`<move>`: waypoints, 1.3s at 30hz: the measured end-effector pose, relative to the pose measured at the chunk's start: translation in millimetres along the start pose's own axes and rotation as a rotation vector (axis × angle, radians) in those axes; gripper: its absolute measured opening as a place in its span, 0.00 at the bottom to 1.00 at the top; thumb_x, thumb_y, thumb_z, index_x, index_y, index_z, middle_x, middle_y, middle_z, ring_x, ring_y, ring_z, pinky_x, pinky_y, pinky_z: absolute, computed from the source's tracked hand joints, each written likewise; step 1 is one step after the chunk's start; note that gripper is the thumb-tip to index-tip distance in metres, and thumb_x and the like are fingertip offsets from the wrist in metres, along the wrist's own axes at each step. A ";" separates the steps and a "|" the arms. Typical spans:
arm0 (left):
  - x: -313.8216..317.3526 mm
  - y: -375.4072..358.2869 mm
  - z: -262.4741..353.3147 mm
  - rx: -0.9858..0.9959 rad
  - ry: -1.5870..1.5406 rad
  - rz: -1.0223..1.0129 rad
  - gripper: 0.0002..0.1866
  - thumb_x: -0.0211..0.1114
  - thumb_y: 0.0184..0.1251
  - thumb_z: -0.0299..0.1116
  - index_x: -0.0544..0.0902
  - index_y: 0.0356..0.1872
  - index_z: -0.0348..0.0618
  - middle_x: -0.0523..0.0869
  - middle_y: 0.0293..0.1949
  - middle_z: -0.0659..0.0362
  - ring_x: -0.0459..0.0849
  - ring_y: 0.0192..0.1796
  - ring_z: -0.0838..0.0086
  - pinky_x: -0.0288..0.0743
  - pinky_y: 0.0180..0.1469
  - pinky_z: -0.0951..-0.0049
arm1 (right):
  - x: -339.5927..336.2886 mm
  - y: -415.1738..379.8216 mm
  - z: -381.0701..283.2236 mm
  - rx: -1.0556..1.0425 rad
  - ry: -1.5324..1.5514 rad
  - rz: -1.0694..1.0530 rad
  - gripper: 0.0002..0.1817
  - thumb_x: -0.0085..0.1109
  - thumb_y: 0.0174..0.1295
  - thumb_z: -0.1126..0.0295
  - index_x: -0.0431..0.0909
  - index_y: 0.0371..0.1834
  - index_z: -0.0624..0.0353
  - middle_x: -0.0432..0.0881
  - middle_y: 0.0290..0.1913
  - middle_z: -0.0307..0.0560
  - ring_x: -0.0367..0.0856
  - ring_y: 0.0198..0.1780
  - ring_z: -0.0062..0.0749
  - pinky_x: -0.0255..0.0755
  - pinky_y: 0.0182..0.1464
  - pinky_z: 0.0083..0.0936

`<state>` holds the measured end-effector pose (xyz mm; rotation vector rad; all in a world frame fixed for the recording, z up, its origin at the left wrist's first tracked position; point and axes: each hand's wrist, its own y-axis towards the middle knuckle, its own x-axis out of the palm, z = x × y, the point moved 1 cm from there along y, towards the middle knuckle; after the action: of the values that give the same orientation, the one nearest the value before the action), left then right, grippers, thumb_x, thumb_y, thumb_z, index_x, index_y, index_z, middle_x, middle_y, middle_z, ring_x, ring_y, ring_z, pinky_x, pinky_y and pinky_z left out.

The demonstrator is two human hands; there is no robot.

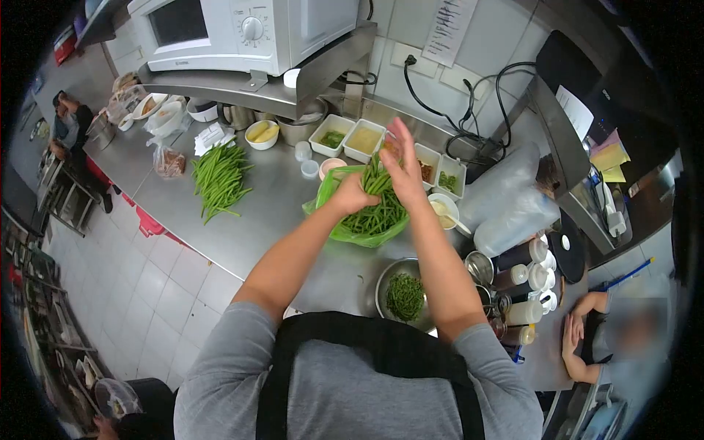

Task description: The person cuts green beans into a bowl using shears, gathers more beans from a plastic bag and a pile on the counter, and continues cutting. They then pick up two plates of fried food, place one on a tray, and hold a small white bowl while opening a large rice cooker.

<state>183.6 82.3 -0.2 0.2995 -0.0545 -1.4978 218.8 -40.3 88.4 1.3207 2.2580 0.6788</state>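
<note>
Two hands work over a green bag (345, 233) on the metal counter (271, 213). The left hand (353, 194) is closed tight on a bunch of green beans (375, 213) that stands in the bag. The right hand (402, 165) has its fingers pinched on the bean tips. More beans (218, 180) lie well apart, and a bowl of cut bits (405, 295) sits near.

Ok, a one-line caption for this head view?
Both hands, left hand and right hand, hold green beans above a green bag on a steel counter.
</note>
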 end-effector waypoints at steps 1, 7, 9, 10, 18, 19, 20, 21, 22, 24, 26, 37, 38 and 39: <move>0.6 2.3 -6.6 -0.002 0.024 -0.022 0.21 0.70 0.39 0.26 0.78 0.41 0.36 0.84 0.35 0.55 0.81 0.38 0.70 0.73 0.46 0.71 | 1.9 3.8 1.0 -0.092 -0.121 -0.025 0.26 0.51 0.62 0.67 0.62 0.64 0.56 0.67 0.63 0.52 0.66 0.63 0.42 0.61 0.61 0.33; 2.2 -0.5 -10.1 0.013 0.088 0.000 0.24 0.72 0.40 0.30 0.77 0.43 0.36 0.83 0.37 0.53 0.81 0.40 0.68 0.73 0.48 0.72 | 0.9 5.0 7.6 -0.045 -0.452 -0.248 0.21 0.46 0.65 0.62 0.70 0.57 0.62 0.71 0.59 0.57 0.67 0.61 0.48 0.59 0.63 0.32; 1.2 4.7 -24.0 0.004 0.134 0.055 0.24 0.72 0.41 0.31 0.77 0.43 0.35 0.83 0.38 0.53 0.81 0.41 0.68 0.72 0.48 0.72 | 1.4 1.0 9.4 -0.065 -0.504 -0.199 0.24 0.48 0.64 0.60 0.65 0.61 0.60 0.69 0.60 0.58 0.67 0.62 0.49 0.58 0.64 0.33; 1.2 5.2 -28.6 0.022 0.259 0.144 0.23 0.72 0.42 0.30 0.77 0.43 0.35 0.83 0.38 0.54 0.81 0.41 0.68 0.72 0.48 0.72 | 3.5 -5.0 15.8 -0.031 -0.522 -0.257 0.27 0.50 0.63 0.60 0.62 0.64 0.59 0.68 0.60 0.59 0.66 0.62 0.50 0.57 0.64 0.33; -21.7 20.8 57.3 -0.137 -0.797 0.108 0.13 0.64 0.49 0.19 0.76 0.38 0.37 0.80 0.33 0.57 0.81 0.35 0.70 0.76 0.41 0.70 | 12.2 -33.3 11.7 0.166 -0.401 -0.170 0.49 0.69 0.44 0.63 0.49 0.68 0.60 0.69 0.60 0.59 0.69 0.60 0.51 0.64 0.60 0.35; -21.4 25.4 59.5 -0.109 -0.838 0.123 0.15 0.63 0.50 0.17 0.75 0.40 0.37 0.80 0.34 0.57 0.81 0.36 0.69 0.75 0.41 0.70 | 15.4 -35.9 20.8 0.253 -0.483 -0.174 0.40 0.65 0.46 0.67 0.58 0.63 0.63 0.76 0.50 0.61 0.76 0.50 0.54 0.70 0.52 0.37; -17.9 27.6 60.3 -0.075 -0.808 0.154 0.16 0.63 0.50 0.17 0.74 0.41 0.37 0.80 0.34 0.57 0.81 0.36 0.69 0.75 0.42 0.70 | 17.9 -37.2 28.9 0.274 -0.523 -0.142 0.38 0.64 0.46 0.68 0.59 0.62 0.63 0.76 0.45 0.63 0.76 0.46 0.56 0.71 0.48 0.38; -13.5 27.9 60.5 -0.037 -0.780 0.188 0.17 0.63 0.50 0.17 0.73 0.43 0.37 0.80 0.34 0.56 0.81 0.36 0.69 0.75 0.42 0.70 | 21.1 -35.9 30.3 0.295 -0.565 -0.114 0.36 0.63 0.47 0.68 0.61 0.61 0.64 0.77 0.40 0.65 0.77 0.42 0.57 0.72 0.45 0.39; -10.3 27.8 60.2 0.003 -0.756 0.226 0.18 0.63 0.51 0.17 0.72 0.44 0.37 0.80 0.34 0.56 0.81 0.36 0.69 0.75 0.42 0.70 | 23.5 -34.6 31.5 0.315 -0.607 -0.092 0.33 0.61 0.47 0.69 0.63 0.60 0.65 0.78 0.35 0.67 0.77 0.38 0.59 0.72 0.41 0.40; -8.5 29.2 54.7 0.004 -0.763 0.251 0.17 0.62 0.53 0.18 0.71 0.44 0.38 0.80 0.33 0.56 0.80 0.35 0.69 0.75 0.42 0.70 | 24.4 -38.5 32.0 0.251 -0.588 0.001 0.20 0.57 0.51 0.71 0.72 0.48 0.66 0.77 0.30 0.67 0.76 0.33 0.59 0.71 0.36 0.43; -15.4 30.4 62.9 -0.003 -0.876 0.269 0.12 0.62 0.52 0.19 0.74 0.39 0.39 0.80 0.31 0.57 0.80 0.34 0.70 0.75 0.40 0.71 | 23.8 -43.0 38.1 0.190 -0.571 0.043 0.17 0.56 0.52 0.72 0.73 0.45 0.66 0.77 0.29 0.66 0.76 0.32 0.60 0.70 0.35 0.44; -2.1 22.3 85.0 0.058 -0.722 0.136 0.17 0.64 0.51 0.18 0.72 0.43 0.37 0.79 0.32 0.57 0.80 0.35 0.70 0.75 0.38 0.72 | 21.7 -41.4 23.8 0.762 1.096 0.475 0.26 0.37 0.68 0.51 0.68 0.56 0.61 0.73 0.55 0.48 0.70 0.56 0.40 0.62 0.59 0.39; 6.8 17.3 80.8 0.057 -0.693 0.155 0.18 0.64 0.50 0.18 0.72 0.44 0.36 0.79 0.32 0.57 0.80 0.35 0.71 0.75 0.38 0.72 | 27.1 -40.2 10.9 0.842 1.321 0.529 0.28 0.34 0.68 0.49 0.67 0.57 0.61 0.72 0.57 0.47 0.69 0.58 0.39 0.61 0.61 0.39; 13.8 13.3 78.7 0.046 -0.657 0.150 0.21 0.64 0.49 0.17 0.70 0.47 0.35 0.79 0.33 0.56 0.80 0.36 0.72 0.76 0.39 0.72 | 34.0 -38.5 15.8 0.731 1.445 0.558 0.27 0.34 0.69 0.50 0.64 0.60 0.59 0.71 0.57 0.50 0.69 0.59 0.41 0.59 0.63 0.39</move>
<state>180.3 56.5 76.5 -0.1680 -0.6218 -1.3919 186.9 -23.5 48.4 2.3334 3.4687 1.3945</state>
